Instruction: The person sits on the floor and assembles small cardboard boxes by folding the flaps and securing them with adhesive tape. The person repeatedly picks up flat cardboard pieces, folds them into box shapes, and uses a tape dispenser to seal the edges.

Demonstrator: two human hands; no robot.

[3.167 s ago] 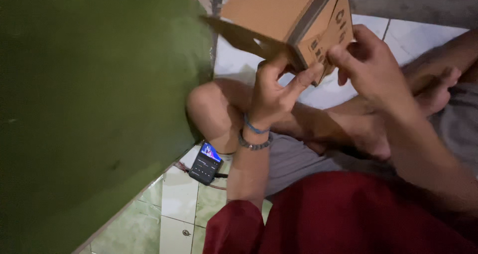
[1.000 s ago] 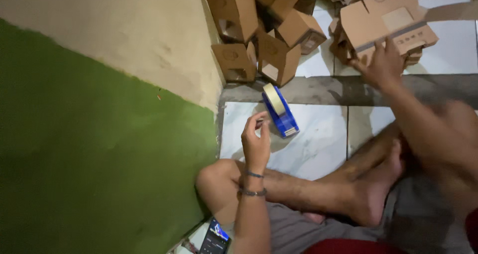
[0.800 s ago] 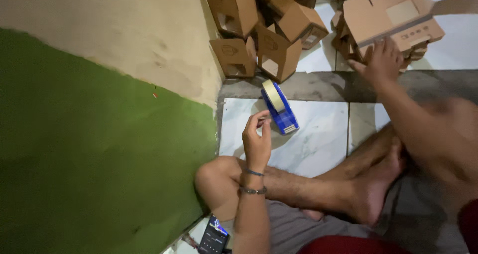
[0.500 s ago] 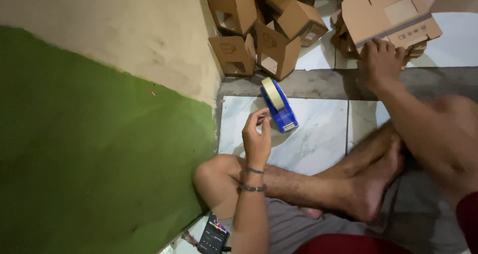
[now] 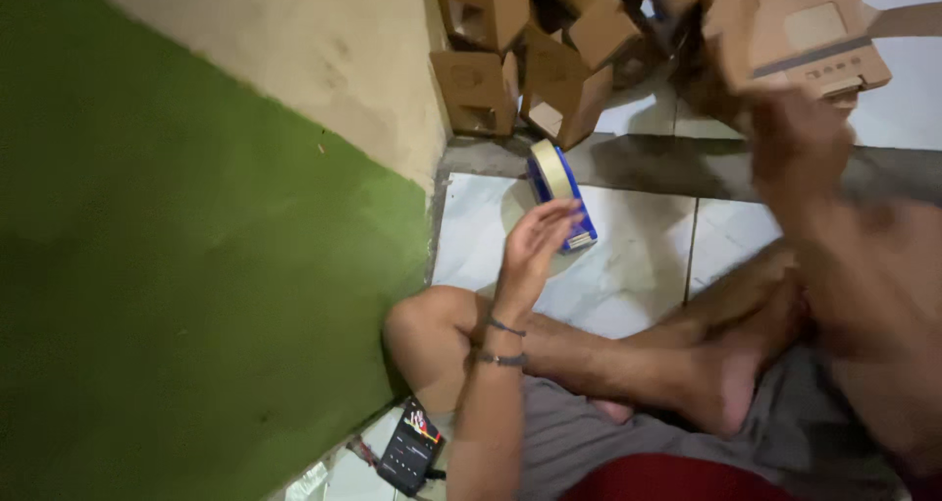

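Nearest, down by the bent knee, a dark phone (image 5: 410, 449) lying on the tile beside the green wall (image 5: 177, 295). Just beyond, crossed bare legs and a foot (image 5: 721, 388) resting on grey cloth. Above the knee, the left hand (image 5: 535, 246) with fingers loosely spread and holding nothing, fingertips just at the lower end of a blue tape dispenser (image 5: 561, 199) — touching or barely short of it, hard to tell. Dispenser standing on the white floor tile (image 5: 638, 265), pale tape roll at its upper end. Farther right, the right hand (image 5: 797, 138) blurred, fingers up against a cardboard box (image 5: 800, 35) — grip unclear through the blur. Farthest back, a heap of small cardboard boxes (image 5: 535, 50) against the wall corner.
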